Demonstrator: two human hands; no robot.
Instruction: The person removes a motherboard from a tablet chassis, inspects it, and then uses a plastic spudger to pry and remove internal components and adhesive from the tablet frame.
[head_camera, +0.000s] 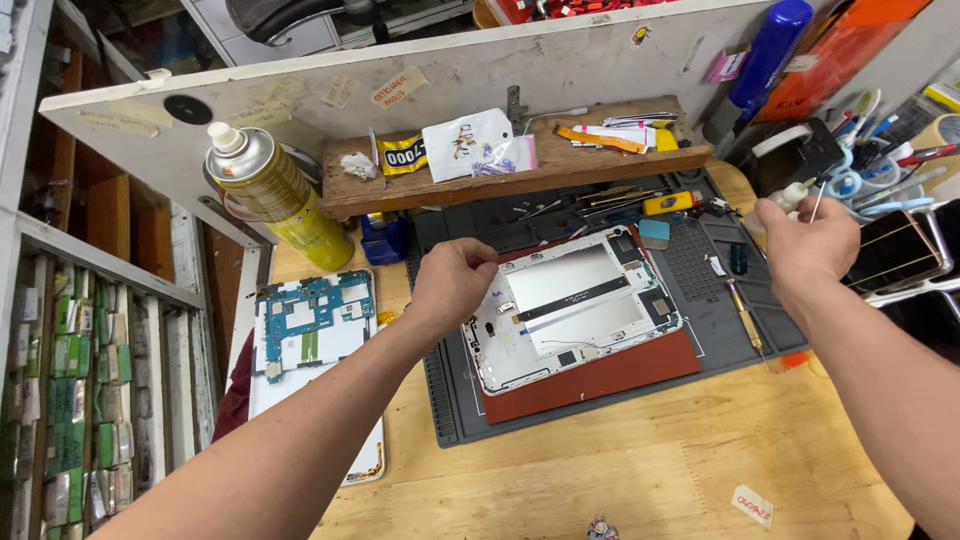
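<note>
Tablet shell (575, 305), opened with its silver inner plate facing up, lies on a red pad (600, 375) set upon a dark grey work mat (720, 310) in the middle of the wooden counter (620, 470). Left hand (452, 283) rests curled over the shell's near-left corner, fingers folded under; whether the grip holds anything cannot be told. Left of the mat, a second opened tablet (312, 340) with a blue circuit board exposed lies flat on the counter, well apart from the shell. Right hand (808, 243) is raised over the mat's right edge, its grip narrow, pinching a thin white stick (818, 203) between the fingertips. A slim screwdriver (745, 315) lies on the mat below that hand. Farther back, a yellow spray can (275, 195) stands tilted at the left beside a raised wooden shelf (520, 165), which carries small plastic bags (470, 142) and loose strips. A white board (450, 80) stands behind the shelf. At the far right, pens and scissors (880, 170) are crowded together.
</note>
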